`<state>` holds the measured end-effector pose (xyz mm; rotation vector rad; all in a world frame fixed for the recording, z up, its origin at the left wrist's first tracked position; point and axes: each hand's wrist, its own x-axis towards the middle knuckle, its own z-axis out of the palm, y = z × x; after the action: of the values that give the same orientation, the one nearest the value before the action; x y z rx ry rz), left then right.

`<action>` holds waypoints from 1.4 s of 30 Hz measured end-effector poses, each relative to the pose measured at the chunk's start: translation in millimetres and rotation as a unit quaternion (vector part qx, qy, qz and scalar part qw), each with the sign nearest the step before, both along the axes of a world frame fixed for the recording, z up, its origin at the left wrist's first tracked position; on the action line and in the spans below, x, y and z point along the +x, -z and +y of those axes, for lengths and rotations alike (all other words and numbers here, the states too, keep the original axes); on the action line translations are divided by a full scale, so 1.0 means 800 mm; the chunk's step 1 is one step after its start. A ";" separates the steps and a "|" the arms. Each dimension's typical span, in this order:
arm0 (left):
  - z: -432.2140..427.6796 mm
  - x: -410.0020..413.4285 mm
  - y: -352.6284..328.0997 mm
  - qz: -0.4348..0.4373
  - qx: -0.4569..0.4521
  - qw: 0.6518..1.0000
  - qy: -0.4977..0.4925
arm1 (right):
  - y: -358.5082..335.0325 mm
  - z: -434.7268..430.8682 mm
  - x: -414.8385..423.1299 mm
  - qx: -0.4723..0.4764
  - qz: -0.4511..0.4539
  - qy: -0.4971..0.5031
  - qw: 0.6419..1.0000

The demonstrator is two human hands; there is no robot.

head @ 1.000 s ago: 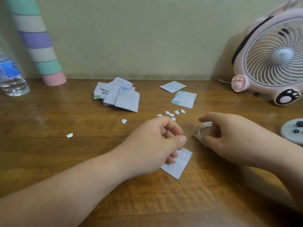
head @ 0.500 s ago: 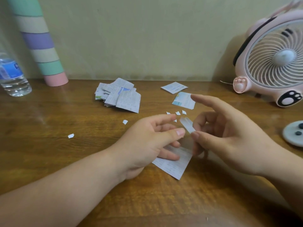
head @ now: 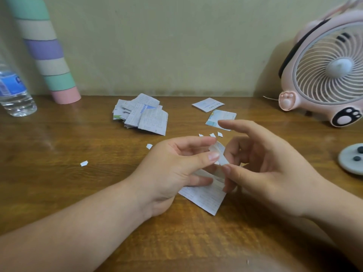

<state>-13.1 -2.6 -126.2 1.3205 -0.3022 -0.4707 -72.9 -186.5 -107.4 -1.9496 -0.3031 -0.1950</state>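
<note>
While the left hand (head: pixel 169 169) pinches a small pale strip (head: pixel 219 152) between thumb and forefinger at mid-frame, the right hand (head: pixel 269 169) nips its lower end with the thumb, forefinger stretched out above. A paper slip (head: pixel 204 197) lies just beneath them on the table (head: pixel 78 193), and a pile of slips (head: pixel 141 114) sits toward upper centre.

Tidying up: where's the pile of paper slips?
Head view, left of centre: the paper pile lies beyond the left hand, right of the striped tube.

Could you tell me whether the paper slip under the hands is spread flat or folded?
Spread flat: the paper slip shows one printed face lying on the table; its far end is hidden.
</note>
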 end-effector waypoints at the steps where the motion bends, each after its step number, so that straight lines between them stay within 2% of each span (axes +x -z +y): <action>1: 0.000 0.000 -0.001 -0.001 0.002 1.000 0.001 | -0.001 0.001 0.000 0.007 0.005 0.008 1.000; 10: -0.001 -0.001 -0.002 0.016 -0.038 0.999 0.021 | -0.005 0.023 0.002 0.075 0.075 0.055 0.993; 18: -0.003 -0.003 -0.002 0.024 -0.051 0.998 0.003 | -0.008 0.028 0.003 0.130 0.101 0.071 0.984; 29: -0.005 0.000 0.000 0.023 -0.043 0.999 0.001 | -0.010 0.041 -0.003 0.136 0.123 0.102 0.978; 31: -0.006 -0.001 0.000 0.033 -0.048 0.998 -0.008 | -0.005 0.045 -0.005 0.086 0.098 0.125 0.983; 33: -0.005 -0.002 0.000 0.043 -0.057 0.997 -0.015 | 0.004 0.047 -0.005 -0.042 0.000 0.157 0.987; 35: -0.004 -0.002 0.000 0.055 -0.065 0.996 -0.027 | 0.012 0.048 -0.003 -0.166 -0.111 0.176 0.964; 37: -0.002 -0.004 0.001 0.068 -0.070 0.995 -0.038 | 0.016 0.048 0.000 -0.237 -0.177 0.176 0.939; 42: -0.001 -0.007 0.002 0.073 -0.055 0.995 -0.040 | 0.010 0.046 -0.006 -0.347 -0.225 0.162 0.896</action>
<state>-19.0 -3.6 -127.9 1.1800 -0.1512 -0.4733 -77.8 -149.6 -115.4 -2.6505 -0.3779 -0.8646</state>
